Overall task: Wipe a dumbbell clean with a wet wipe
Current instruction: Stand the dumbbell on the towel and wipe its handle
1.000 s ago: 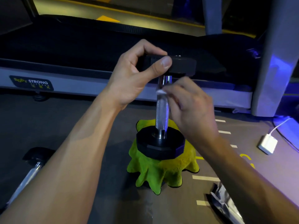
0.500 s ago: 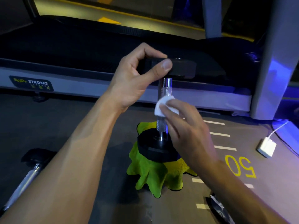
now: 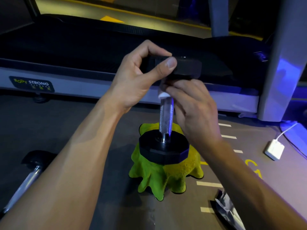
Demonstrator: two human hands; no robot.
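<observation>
**Wiping the handle, top end**

The left hand (image 3: 141, 80) pinches the upper black head of the dumbbell (image 3: 166, 113) between thumb and fingers, keeping it upright. The right hand (image 3: 194, 110) curls round the knurled steel handle just under that head, pressing a white wet wipe (image 3: 163, 95) against the metal. The dumbbell's lower head stands on a green-and-yellow cloth (image 3: 159, 180) on the gym floor, in front of a treadmill (image 3: 66, 67).

The handle is being wiped; most of it shows bare below the wipe. The next move likely calls for a firm stroke down the shaft while the left hand steadies against tipping. A second dumbbell (image 3: 26, 176) lies at the left.
</observation>
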